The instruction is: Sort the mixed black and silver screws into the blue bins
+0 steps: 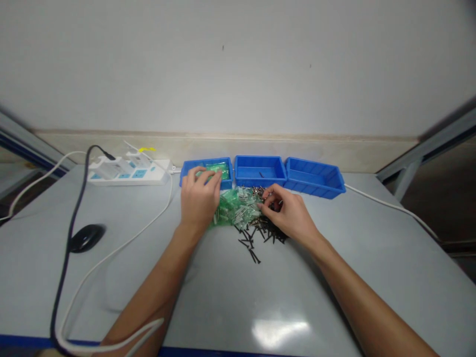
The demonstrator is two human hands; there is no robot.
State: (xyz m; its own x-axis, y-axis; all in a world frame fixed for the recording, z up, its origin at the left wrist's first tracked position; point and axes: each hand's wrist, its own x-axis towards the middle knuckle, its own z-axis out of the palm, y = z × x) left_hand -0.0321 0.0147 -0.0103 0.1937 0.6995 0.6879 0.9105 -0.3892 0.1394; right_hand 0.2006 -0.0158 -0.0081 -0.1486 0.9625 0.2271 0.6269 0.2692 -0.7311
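Observation:
My left hand (200, 198) is over the front of the left blue bin (187, 165), fingers curved and slightly apart. Just beyond its fingertips, green plastic packets (219, 168) lie inside that bin. My right hand (288, 210) is at the pile, thumb and forefinger closed in a pinch beside the clear-green bags of silvery screws (242, 214). What sits between those fingertips is too small to make out. Loose dark screws (273, 230) lie under and around the right hand, and a few more are scattered toward me. Bronze-coloured screws (258, 191) show behind the bags.
The middle blue bin (260, 167) has one small dark piece inside. A right blue bin (316, 174) stands beside it, angled. At the back left is a white power strip (148, 176) with plugs. Cables and a black computer mouse (88, 238) lie left of my arm.

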